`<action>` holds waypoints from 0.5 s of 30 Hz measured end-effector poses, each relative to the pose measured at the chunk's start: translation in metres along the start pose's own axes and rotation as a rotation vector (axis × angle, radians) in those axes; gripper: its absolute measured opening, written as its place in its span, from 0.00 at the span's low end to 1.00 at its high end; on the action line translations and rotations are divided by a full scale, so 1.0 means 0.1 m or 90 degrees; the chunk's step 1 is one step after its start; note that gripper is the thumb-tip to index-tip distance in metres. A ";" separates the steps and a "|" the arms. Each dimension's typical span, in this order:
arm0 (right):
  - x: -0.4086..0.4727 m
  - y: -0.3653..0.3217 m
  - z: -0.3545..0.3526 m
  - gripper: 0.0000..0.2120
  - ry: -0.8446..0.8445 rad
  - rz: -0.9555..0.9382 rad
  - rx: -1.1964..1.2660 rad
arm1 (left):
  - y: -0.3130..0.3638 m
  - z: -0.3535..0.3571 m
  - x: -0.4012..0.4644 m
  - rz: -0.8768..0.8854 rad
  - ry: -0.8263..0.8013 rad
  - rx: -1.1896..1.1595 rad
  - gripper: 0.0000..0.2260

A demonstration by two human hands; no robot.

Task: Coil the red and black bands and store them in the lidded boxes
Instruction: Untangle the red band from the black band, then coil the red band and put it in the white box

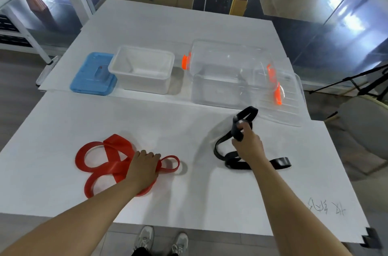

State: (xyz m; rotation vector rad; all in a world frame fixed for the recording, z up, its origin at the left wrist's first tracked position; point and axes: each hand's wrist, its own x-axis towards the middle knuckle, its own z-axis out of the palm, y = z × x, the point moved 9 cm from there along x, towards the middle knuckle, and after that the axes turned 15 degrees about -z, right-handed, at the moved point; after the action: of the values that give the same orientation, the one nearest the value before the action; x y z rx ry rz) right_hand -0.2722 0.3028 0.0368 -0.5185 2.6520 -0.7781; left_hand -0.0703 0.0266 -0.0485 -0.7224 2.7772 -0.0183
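On table: right hand (247, 144) grips black band (237, 130).

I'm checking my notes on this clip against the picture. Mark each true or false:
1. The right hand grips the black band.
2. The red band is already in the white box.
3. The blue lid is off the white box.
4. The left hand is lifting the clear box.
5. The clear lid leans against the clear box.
1. True: the right hand holds part of the black band lifted off the table.
2. False: the red band lies in loops on the table, under the left hand; the white box holds nothing visible.
3. True: the blue lid lies beside it.
4. False: it rests on the red band, well short of the clear box.
5. True: the clear lid is propped at its right side.
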 end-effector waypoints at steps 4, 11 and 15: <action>-0.04 0.20 0.32 0.24 -0.039 0.034 0.028 | -0.06 -0.08 -0.04 0.000 0.019 -0.077 0.16; -0.27 -0.06 0.60 0.15 0.015 0.025 0.111 | -0.25 -0.28 -0.03 -0.069 -0.015 -0.270 0.08; -0.44 -0.52 1.12 0.18 -0.091 0.018 0.232 | -0.30 -0.41 -0.09 -0.087 -0.032 -0.386 0.09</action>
State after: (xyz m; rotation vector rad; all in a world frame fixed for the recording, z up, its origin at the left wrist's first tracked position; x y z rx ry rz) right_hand -0.1747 0.2307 -0.0142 -0.4190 2.3095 -1.1376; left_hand -0.0597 0.0026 -0.0039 -1.0256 2.6783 0.8288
